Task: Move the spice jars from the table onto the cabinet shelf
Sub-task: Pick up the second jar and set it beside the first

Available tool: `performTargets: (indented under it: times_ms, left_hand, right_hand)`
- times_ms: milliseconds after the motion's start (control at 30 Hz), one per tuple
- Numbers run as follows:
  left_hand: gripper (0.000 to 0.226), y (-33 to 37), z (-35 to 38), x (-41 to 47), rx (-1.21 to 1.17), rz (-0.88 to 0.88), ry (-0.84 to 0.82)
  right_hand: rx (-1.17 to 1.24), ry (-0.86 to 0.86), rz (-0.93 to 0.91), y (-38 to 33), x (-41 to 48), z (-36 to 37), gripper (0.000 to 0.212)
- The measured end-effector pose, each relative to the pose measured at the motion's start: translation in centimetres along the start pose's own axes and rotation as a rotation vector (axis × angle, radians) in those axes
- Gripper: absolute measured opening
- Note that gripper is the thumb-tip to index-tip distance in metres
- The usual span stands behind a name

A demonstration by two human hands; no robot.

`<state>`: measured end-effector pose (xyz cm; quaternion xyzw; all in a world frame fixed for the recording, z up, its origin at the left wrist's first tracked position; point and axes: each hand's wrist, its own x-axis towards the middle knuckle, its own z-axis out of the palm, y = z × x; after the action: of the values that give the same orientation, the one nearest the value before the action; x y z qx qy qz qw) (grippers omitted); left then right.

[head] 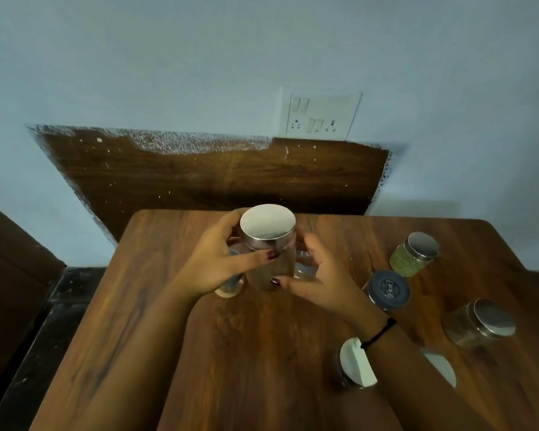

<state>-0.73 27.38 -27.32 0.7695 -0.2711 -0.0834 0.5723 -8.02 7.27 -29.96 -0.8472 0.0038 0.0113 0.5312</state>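
Behind the left hand [213,269], a clear glass jar with a pale base [229,289] shows only its lower edge. At three o'clock from it, another clear jar [302,264] peeks between the right hand's fingers [316,259]. The right forearm [395,353] covers part of a white-lidded jar [357,362] and most of a silver round lid [442,368] at five o'clock. The dark wooden furniture [10,275] is cut by the left edge.

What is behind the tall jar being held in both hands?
Behind the tall jar, two more jars peek out: one by the left hand at, one by the right hand at. Their contents are covered.
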Motion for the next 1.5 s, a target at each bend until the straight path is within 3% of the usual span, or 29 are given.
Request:
performTargets:
  times_ms: [233, 633, 867, 1033, 1167, 1400, 1500]
  left_hand:
    - [0.059, 7.2, 0.0, 2.0, -0.131, 0.068, 0.102]
    - [0.054, 18.0, 4.2, 4.2, -0.173, 0.085, 0.29]
    - [0.047, 20.5, 7.1, 5.0, -0.185, 0.123, 0.295]
    - [0.062, 19.9, 9.0, 6.6, -0.457, 0.033, 0.282]
    - [0.06, 19.6, 11.3, 6.5, -0.618, -0.05, 0.224]
    - [0.07, 20.3, 14.5, 7.3, -0.83, 0.007, 0.105]
    - [0.067, 20.5, 15.0, 7.6, -0.838, 0.02, 0.124]
  right_hand:
    - [0.123, 0.134, -0.208, -4.9, -0.3, -3.6, 0.091]
    - [0.257, 0.456, -0.443, -10.2, -2.2, -8.3, 0.094]
    - [0.368, 0.432, -0.449, -10.2, -3.1, -12.1, 0.079]
    - [0.57, 0.414, -0.452, -10.5, -3.3, -14.4, 0.078]
    - [0.667, 0.356, -0.472, -10.7, -3.2, -15.3, 0.071]
    - [0.75, 0.309, -0.506, -10.2, -3.4, -16.1, 0.066]
    - [0.664, 0.363, -0.519, -9.7, -3.2, -16.2, 0.065]
